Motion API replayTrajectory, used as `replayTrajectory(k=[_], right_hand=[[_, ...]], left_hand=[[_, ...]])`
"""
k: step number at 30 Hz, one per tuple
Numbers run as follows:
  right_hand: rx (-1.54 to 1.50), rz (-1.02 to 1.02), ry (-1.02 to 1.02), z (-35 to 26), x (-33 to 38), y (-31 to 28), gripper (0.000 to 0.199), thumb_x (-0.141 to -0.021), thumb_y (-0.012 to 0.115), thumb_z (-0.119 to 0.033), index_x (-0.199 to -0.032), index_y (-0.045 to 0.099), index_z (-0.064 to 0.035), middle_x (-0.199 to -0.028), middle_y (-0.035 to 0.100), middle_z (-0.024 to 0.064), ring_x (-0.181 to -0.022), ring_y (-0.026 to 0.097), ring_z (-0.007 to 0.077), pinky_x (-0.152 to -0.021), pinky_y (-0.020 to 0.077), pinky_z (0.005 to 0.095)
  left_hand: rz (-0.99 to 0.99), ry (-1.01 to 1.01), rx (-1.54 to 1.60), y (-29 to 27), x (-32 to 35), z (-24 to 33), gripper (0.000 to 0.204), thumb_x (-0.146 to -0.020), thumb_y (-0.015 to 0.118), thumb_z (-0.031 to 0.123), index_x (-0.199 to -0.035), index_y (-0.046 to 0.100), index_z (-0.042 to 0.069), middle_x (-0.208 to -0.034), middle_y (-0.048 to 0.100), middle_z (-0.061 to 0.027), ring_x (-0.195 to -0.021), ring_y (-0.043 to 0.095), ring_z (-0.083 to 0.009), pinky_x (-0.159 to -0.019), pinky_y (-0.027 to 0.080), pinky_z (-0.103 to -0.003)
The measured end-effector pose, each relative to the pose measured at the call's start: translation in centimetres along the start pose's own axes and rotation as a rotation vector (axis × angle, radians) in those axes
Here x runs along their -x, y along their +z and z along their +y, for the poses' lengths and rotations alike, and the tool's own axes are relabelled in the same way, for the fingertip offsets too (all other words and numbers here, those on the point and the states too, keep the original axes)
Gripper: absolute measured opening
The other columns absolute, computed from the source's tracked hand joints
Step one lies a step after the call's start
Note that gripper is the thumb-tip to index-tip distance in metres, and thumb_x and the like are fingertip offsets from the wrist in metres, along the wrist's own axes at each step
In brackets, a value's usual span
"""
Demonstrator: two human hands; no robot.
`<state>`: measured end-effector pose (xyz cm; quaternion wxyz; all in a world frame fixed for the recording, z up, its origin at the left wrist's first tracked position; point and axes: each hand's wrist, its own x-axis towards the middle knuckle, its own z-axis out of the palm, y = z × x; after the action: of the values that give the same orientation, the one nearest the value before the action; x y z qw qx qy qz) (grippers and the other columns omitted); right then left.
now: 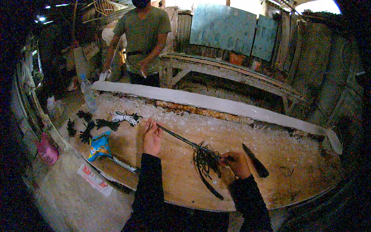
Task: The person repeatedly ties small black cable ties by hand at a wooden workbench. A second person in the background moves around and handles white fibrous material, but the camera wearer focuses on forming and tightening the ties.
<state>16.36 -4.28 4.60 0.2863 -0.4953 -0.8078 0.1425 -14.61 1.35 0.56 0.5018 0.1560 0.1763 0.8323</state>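
My left hand is closed on the upper end of a long, thin dark strip, which slants down to the right across the wooden tabletop. The strip's lower end runs into a loose tangle of narrow black strips. At the tangle's right side, my right hand has its fingers curled around some of those strips. A wider, curved dark strip lies below the tangle. Just right of my right hand rests a dark, tapered flat piece, its kind unclear.
Black bundles, a white-and-black bundle, a blue snack packet and a clear bottle occupy the left side. A long white-topped ledge borders the far edge. Beyond it are a standing person and a wooden bench.
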Motion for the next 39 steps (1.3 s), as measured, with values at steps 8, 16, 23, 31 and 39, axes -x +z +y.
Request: replayTrajectory(k=[8, 16, 23, 31, 39], right_hand=[[-0.208, -0.032, 0.047, 1.7, -0.8, 0.1, 0.013, -0.068, 0.058, 0.007, -0.079, 0.062, 0.0012, -0.076, 0.064, 0.0069, -0.071, 0.059, 0.0140, -0.068, 0.0469, 0.0265], [-0.996, 0.014, 0.399, -1.1, 0.0, -1.0, 0.010, -0.070, 0.060, 0.005, -0.078, 0.062, 0.0015, -0.076, 0.063, 0.0068, -0.071, 0.059, 0.0140, -0.068, 0.0471, 0.0267], [0.013, -0.023, -0.036, 0.1, -0.3, -0.6, 0.006, -0.071, 0.060, 0.002, -0.076, 0.063, -0.0001, -0.073, 0.063, 0.0063, -0.068, 0.058, 0.0139, -0.065, 0.0462, 0.0262], [-0.082, -0.072, -0.068, 0.8, -0.2, -1.1, 0.005, -0.072, 0.061, 0.000, -0.077, 0.063, -0.0004, -0.075, 0.062, 0.0064, -0.069, 0.058, 0.0135, -0.065, 0.0458, 0.0260], [-0.935, -0.066, 0.186, 2.5, -0.7, -1.0, 0.008, -0.068, 0.066, 0.000, -0.072, 0.060, -0.0025, -0.073, 0.061, 0.0061, -0.068, 0.057, 0.0149, -0.067, 0.0457, 0.0270]], left_hand=[[-0.298, -0.028, 0.239, -0.7, -0.7, -0.5, 0.033, -0.081, 0.050, -0.001, -0.112, 0.044, 0.006, -0.086, 0.050, -0.0016, -0.079, 0.051, -0.0111, -0.073, 0.047, -0.023], [-0.261, -0.003, 0.259, -1.8, -1.3, -0.3, 0.031, -0.080, 0.049, -0.004, -0.108, 0.046, 0.007, -0.085, 0.050, -0.0034, -0.074, 0.050, -0.0116, -0.069, 0.048, -0.021], [-0.208, -0.038, 0.342, -2.3, -1.6, -0.3, 0.031, -0.079, 0.047, -0.006, -0.106, 0.048, 0.007, -0.087, 0.051, -0.0047, -0.071, 0.051, -0.0123, -0.062, 0.046, -0.021], [-0.186, -0.044, 0.280, -3.0, -1.9, 0.0, 0.029, -0.080, 0.047, -0.005, -0.104, 0.050, 0.010, -0.086, 0.052, -0.0027, -0.069, 0.051, -0.0106, -0.058, 0.045, -0.019], [-0.257, -0.079, 0.328, -3.4, -2.1, 0.2, 0.028, -0.080, 0.048, -0.003, -0.101, 0.053, 0.014, -0.084, 0.054, -0.0014, -0.064, 0.053, -0.0105, -0.056, 0.048, -0.020]])
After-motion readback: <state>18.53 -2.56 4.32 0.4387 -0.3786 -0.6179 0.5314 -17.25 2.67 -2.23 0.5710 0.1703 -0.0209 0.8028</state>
